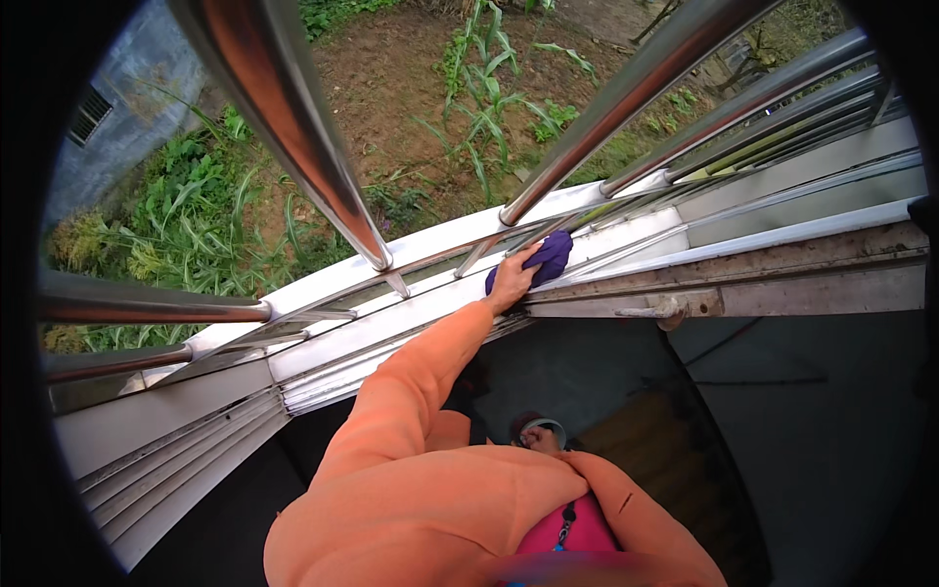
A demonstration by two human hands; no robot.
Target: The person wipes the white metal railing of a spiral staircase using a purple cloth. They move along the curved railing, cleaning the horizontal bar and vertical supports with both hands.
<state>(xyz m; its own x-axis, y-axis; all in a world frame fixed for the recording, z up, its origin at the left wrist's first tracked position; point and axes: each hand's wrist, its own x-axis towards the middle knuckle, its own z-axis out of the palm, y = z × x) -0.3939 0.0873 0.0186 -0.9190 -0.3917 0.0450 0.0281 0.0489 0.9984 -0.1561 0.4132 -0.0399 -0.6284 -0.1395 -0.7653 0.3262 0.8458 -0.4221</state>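
Observation:
My left hand (511,279) is stretched forward over the white window sill, its fingers on a bunched purple cloth (552,257). The cloth lies against the window frame (623,253) beside the sash edge. My right hand (541,440) is low in front of my body, its fingers curled. Below or beside it shows the pale rim of a round container (555,425); whether the hand touches it cannot be told. Both arms wear orange sleeves.
Thick shiny metal bars (334,169) stand just outside the sill. A window sash (807,275) with a handle (649,311) juts in at the right. Sliding tracks (183,447) run along the lower left. Outside, far below, are soil and green plants (484,110).

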